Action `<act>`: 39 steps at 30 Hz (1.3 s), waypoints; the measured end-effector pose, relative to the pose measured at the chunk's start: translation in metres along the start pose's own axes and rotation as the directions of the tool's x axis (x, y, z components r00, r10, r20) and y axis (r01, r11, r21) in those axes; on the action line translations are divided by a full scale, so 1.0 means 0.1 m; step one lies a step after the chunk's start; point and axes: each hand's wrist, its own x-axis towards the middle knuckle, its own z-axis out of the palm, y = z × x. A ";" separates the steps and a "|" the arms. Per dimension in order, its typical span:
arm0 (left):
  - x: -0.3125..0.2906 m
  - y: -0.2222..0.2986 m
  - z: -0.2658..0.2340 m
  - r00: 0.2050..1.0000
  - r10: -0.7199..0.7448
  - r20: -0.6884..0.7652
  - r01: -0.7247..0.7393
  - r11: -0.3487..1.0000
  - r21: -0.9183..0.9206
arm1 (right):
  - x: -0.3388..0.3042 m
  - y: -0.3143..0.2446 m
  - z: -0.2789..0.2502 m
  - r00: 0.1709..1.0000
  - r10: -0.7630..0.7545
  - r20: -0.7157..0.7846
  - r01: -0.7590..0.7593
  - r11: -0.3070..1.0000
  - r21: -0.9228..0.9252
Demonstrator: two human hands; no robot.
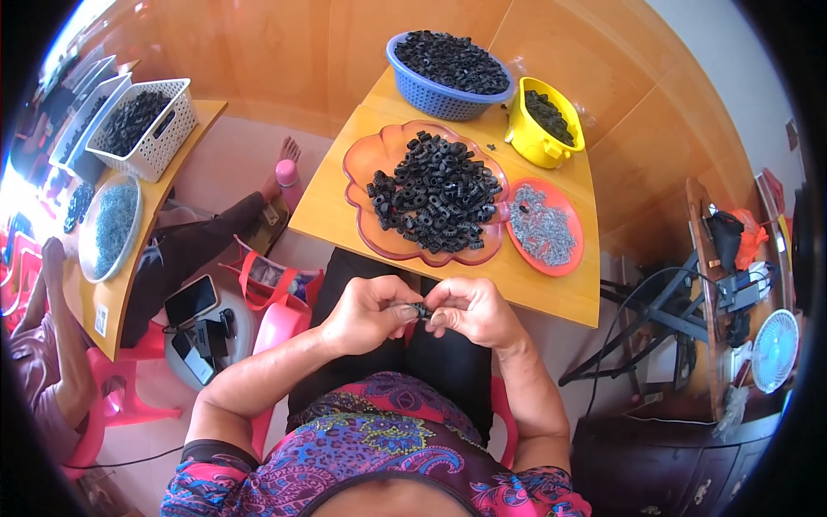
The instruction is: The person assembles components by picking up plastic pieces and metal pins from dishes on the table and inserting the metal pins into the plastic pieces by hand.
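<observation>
Above my lap, just off the table's near edge, my left hand [372,312] and my right hand [472,312] meet. Thumbs and fingers of both pinch one small black plastic part [420,311] between them; its finer details are covered by the fingertips. Beyond the hands, a heap of similar black plastic parts [435,194] fills a scalloped orange tray [357,177]. To its right, overlapping the tray's edge, a red-orange plate [527,258] carries many small silvery metal pieces [544,226], too small to name.
At the table's back stand a blue basket [444,105] and a yellow tub [538,148], both holding black parts. Leftward, another person's arm [73,370] is beside a table with a white basket [164,138]. A pink bottle [287,175] and red bag [271,280] sit between. A fan [775,349] stands right.
</observation>
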 end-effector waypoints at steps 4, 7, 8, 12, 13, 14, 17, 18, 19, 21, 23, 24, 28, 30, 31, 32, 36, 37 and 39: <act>0.01 0.03 0.04 0.998 0.054 0.022 -0.055 0.998 0.029 | -0.02 0.04 0.00 0.999 -0.016 0.034 0.016 1.000 0.007; 0.02 -0.03 0.08 0.996 0.082 0.017 -0.083 0.993 0.081 | 0.02 0.12 -0.02 1.000 0.015 0.023 -0.015 0.999 -0.031; 0.03 -0.04 0.09 0.996 0.088 0.025 -0.089 0.993 0.080 | 0.02 0.12 0.01 1.000 0.018 -0.013 -0.019 0.998 -0.057; 0.11 -0.11 0.08 0.998 0.031 -0.061 -0.032 0.999 -0.020 | 0.06 0.00 -0.05 0.996 0.054 -0.074 -0.067 0.979 -0.193; 0.12 -0.09 0.10 0.995 0.043 -0.087 -0.053 0.993 -0.108 | 0.08 -0.06 -0.11 0.994 0.085 -0.065 -0.097 0.971 -0.220; 0.11 -0.09 0.09 0.992 0.098 -0.080 -0.108 0.985 -0.136 | 0.10 -0.13 -0.23 0.996 0.021 -0.090 -0.036 0.984 -0.173; 0.14 -0.15 0.00 0.994 0.028 -0.110 -0.040 0.994 -0.105 | 0.33 -0.49 -0.84 0.942 -0.142 -0.305 0.121 0.989 -0.088; 0.14 -0.15 0.00 0.994 0.008 -0.106 -0.017 0.996 -0.084 | 0.48 -0.63 -1.14 0.913 -0.151 -0.378 0.202 0.975 0.097; 0.15 -0.19 0.02 0.996 0.018 -0.087 -0.027 0.994 -0.107 | 0.60 -0.81 -1.47 0.883 -0.203 -0.423 0.298 0.939 0.172; 0.18 -0.24 0.07 0.999 0.006 -0.033 -0.010 0.992 -0.127 | 0.79 -1.10 -2.09 0.795 -0.194 -0.575 0.372 0.904 0.210; 0.17 -0.29 0.06 1.000 -0.009 -0.014 0.007 0.995 -0.098 | 0.88 -1.20 -2.45 0.680 -0.054 -0.731 0.310 0.925 0.220; 0.17 -0.31 0.05 1.000 -0.025 0.003 0.025 0.997 -0.070 | 0.83 -1.15 -2.57 0.655 -0.034 -0.755 0.230 0.960 0.156; 0.16 -0.31 0.01 0.996 -0.086 0.009 0.086 0.996 0.027 | 0.57 -0.69 -2.40 0.669 -0.150 -0.727 -0.109 0.949 -0.296; 0.16 -0.28 -0.01 0.994 -0.104 0.039 0.101 0.992 0.074 | 0.35 -0.44 -2.28 0.710 -0.141 -0.690 -0.316 0.812 -0.491; 0.16 -0.27 -0.01 0.990 -0.115 0.077 0.104 0.986 0.127 | 0.21 -0.34 -2.24 0.725 -0.126 -0.677 -0.402 0.721 -0.565; 0.16 -0.26 -0.01 0.990 -0.121 0.072 0.111 0.986 0.127 | 0.11 -0.25 -2.19 0.772 -0.235 -0.591 -0.372 0.588 -0.718; 0.16 -0.21 0.04 0.997 -0.048 0.063 0.037 0.987 0.158 | -0.07 -0.10 -2.01 0.872 -0.217 -0.439 -0.415 0.147 -0.898; 0.17 -0.17 0.07 0.998 0.004 0.057 -0.013 0.986 0.165 | -0.14 0.07 -2.12 0.858 -0.326 -0.398 -0.360 0.173 -0.917; 0.16 -0.11 0.06 0.999 0.028 0.037 -0.035 0.978 0.203 | -0.14 0.12 -2.05 0.848 -0.347 -0.402 -0.360 0.180 -0.915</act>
